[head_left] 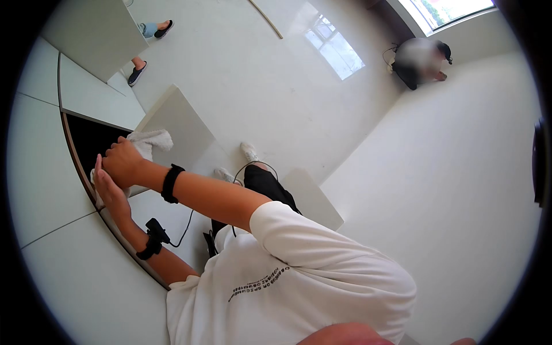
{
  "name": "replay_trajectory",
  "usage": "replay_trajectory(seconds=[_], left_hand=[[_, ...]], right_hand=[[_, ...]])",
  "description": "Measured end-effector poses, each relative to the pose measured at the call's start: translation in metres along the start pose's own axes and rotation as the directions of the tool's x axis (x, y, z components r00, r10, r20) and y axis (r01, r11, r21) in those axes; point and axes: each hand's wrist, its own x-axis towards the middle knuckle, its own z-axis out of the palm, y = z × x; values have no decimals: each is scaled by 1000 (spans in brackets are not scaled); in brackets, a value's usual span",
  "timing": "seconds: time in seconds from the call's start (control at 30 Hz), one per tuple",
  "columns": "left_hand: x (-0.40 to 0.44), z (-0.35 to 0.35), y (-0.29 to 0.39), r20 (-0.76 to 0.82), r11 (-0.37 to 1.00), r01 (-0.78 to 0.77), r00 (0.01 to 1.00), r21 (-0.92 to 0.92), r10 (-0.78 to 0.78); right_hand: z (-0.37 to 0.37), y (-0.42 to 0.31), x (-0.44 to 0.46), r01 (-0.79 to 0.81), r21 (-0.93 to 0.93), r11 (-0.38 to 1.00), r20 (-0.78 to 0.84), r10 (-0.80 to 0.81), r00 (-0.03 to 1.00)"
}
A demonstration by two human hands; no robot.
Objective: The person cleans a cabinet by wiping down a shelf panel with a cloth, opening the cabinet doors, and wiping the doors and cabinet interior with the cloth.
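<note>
Now the right hand (122,163) grips a white cloth (156,140), the left hand (114,196) flat-fingered next to it, a dark cabinet opening (92,131) beside both.

On my remote feed I count two near hands (122,163), two black wristbands (171,185), one white cloth (158,141), two white shoes (248,152), two dark slip-ons (137,75), one crouching person (415,60), one window (451,11), one stick (266,19).

White cloth (154,141), apparently in right hand (121,163).

White cloth (155,140) is bunched beside a dark opening (91,137)
</note>
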Motion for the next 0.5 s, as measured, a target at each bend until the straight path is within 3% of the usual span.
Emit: replay_trajectory(seconds=[0.17,0.23,0.43,0.5], left_hand=[[15,44,66,226,999,21,974,-26,-15],[30,73,67,292,998,9,956,-61,10],[22,117,95,301,981,-187,939,45,165],[19,117,94,316,986,-168,935,4,158]], right_hand=[[-55,54,-40,-128,-23,991,-45,127,991],[-56,81,-50,-190,35,981,-162,193,968],[-81,114,-83,-284,78,956,-183,294,938],[-77,114,-89,-292,53,955,-223,296,929]])
